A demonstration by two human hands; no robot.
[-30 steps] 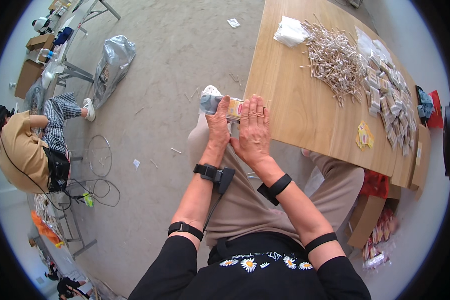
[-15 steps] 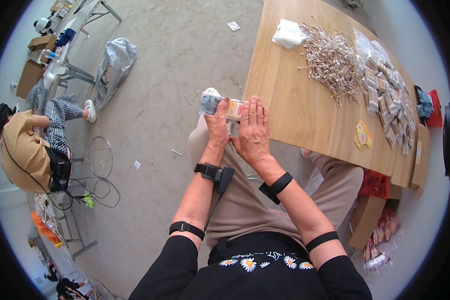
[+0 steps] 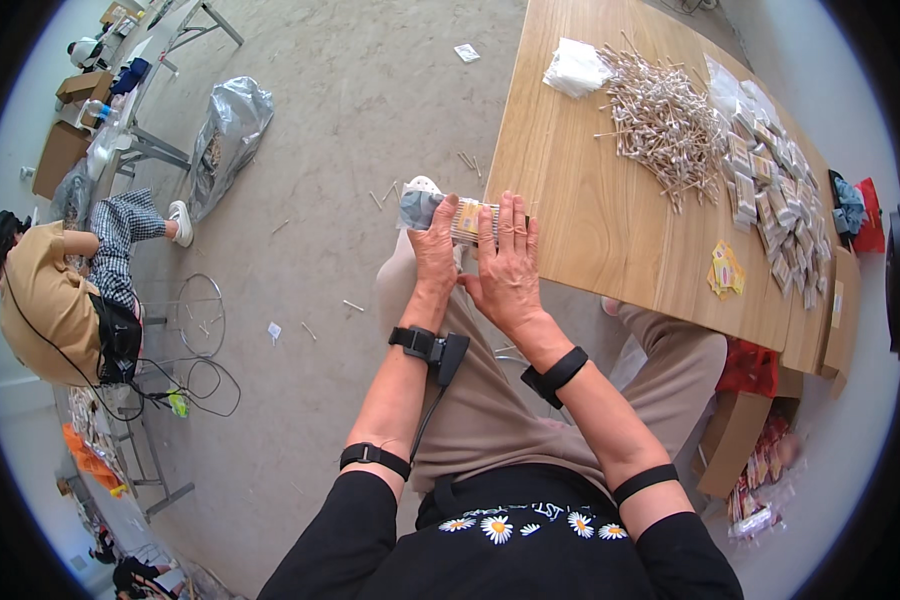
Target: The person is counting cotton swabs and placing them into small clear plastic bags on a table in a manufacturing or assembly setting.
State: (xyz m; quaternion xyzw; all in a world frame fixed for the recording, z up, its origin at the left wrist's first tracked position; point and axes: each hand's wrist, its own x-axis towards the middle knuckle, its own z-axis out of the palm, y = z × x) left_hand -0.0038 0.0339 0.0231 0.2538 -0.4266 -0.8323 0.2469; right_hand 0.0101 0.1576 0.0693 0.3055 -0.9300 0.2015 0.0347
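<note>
Both hands meet over my knee, beside the near corner of a wooden table (image 3: 590, 230). My left hand (image 3: 436, 256) grips a small clear packet (image 3: 457, 217) filled with thin wooden sticks, with a yellow and orange label on it. My right hand (image 3: 508, 268) lies flat over the packet's right end, fingers straight and pressed on it. A black band sits on each wrist, and a small black device hangs from the left one.
On the table lie a heap of loose cotton-tipped sticks (image 3: 665, 125), a white wad (image 3: 576, 70), several filled packets (image 3: 775, 195) and yellow labels (image 3: 725, 270). Another person (image 3: 55, 290) sits on the floor at left by a silver bag (image 3: 225, 130). Cardboard boxes (image 3: 740, 430) stand at right.
</note>
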